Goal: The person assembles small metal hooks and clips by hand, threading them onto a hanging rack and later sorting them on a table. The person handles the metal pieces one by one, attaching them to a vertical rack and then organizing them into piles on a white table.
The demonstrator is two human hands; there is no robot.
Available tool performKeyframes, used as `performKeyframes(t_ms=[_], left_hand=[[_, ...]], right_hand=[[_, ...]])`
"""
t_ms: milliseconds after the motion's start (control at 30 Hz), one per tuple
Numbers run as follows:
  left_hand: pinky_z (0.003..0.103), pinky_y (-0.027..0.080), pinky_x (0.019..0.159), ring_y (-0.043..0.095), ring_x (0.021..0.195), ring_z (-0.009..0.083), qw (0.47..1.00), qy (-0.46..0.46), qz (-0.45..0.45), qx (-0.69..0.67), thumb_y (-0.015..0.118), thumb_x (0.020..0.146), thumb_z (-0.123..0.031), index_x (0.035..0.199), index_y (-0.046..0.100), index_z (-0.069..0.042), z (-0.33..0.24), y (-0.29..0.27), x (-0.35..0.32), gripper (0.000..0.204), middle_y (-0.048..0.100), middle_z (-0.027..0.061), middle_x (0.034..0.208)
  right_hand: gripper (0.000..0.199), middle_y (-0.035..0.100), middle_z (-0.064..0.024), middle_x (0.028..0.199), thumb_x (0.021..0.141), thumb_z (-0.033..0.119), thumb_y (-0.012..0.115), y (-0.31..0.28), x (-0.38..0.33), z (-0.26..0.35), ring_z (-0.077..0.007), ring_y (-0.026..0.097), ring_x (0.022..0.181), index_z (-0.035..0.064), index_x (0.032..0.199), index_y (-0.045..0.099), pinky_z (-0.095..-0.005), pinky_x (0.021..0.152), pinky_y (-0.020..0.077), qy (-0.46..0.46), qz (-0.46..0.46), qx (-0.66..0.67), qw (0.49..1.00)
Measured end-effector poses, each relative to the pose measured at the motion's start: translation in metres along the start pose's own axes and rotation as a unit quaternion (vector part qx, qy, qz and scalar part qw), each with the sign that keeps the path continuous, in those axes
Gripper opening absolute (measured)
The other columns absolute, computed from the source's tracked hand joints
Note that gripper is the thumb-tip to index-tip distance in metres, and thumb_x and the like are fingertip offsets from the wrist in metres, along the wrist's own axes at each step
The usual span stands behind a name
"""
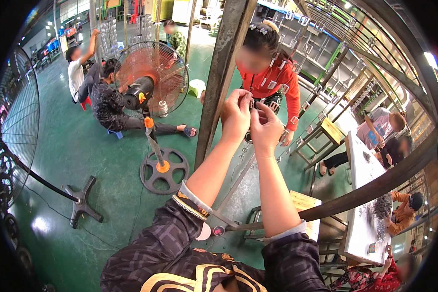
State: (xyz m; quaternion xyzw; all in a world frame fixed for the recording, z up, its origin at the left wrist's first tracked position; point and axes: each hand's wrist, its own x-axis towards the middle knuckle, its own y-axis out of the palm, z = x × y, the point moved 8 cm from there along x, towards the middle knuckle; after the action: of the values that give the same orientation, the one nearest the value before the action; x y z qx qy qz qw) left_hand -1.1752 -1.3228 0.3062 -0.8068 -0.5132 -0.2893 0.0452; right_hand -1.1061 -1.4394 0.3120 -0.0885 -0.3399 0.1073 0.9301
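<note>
Both my arms reach up and forward, and my hands meet beside a grey metal post. The fingertips of my left hand are pinched together at a small dark piece, mostly covered by the fingers. My right hand also closes its thumb and fingers at that spot, nearly touching the left. What exactly they grip is too small to name. Just beyond and to the right, strands of rectangular metal rings hang from an overhead metal rack. More metal rings dangle higher up.
A person in a red jacket stands close beyond the strands. An orange pedestal fan and a black-caged fan occupy the left. At right are a wooden stool and a white table with people around it.
</note>
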Motion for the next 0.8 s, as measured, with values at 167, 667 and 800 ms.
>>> performKeyframes(t_ms=[167, 667, 800], left_hand=[[0.03, 0.049, 0.06, 0.062, 0.064, 0.0141, 0.999, -0.036, 0.004, -0.024, 0.059, 0.091, -0.016, 0.091, 0.06, -0.001, 0.007, 0.01, 0.017, 0.015, 0.065, 0.0069, 0.072], [0.023, 0.046, 0.061, 0.057, 0.068, 0.006, 0.992, 0.007, 0.058, -0.111, 0.061, 0.09, -0.012, 0.091, 0.06, 0.0, 0.0, 0.005, 0.007, 0.013, 0.063, 0.0015, 0.076], [0.024, 0.047, 0.061, 0.057, 0.067, 0.0064, 0.992, 0.018, 0.061, -0.111, 0.06, 0.09, -0.01, 0.09, 0.06, 0.001, -0.001, 0.004, 0.005, 0.011, 0.063, 0.0022, 0.076]], right_hand=[[0.028, 0.07, -0.0134, 0.088, 0.086, 0.007, 0.056, -0.004, 0.013, 0.007, -0.0136, 0.067, 0.078, -0.004, 0.111, 0.063, -0.0259, 0.072, 0.0513, -0.003, 0.007, 0.104, 0.995], [0.025, 0.063, -0.0113, 0.105, 0.094, 0.022, 0.056, 0.052, 0.031, -0.002, -0.0162, 0.059, 0.093, 0.0027, 0.11, 0.056, -0.0302, 0.08, 0.0492, 0.25, 0.131, 0.487, 0.827], [0.018, 0.065, -0.012, 0.104, 0.094, 0.018, 0.056, 0.045, 0.031, -0.008, -0.0178, 0.061, 0.092, 0.0026, 0.104, 0.058, -0.0311, 0.078, 0.0516, 0.216, 0.107, 0.459, 0.855]])
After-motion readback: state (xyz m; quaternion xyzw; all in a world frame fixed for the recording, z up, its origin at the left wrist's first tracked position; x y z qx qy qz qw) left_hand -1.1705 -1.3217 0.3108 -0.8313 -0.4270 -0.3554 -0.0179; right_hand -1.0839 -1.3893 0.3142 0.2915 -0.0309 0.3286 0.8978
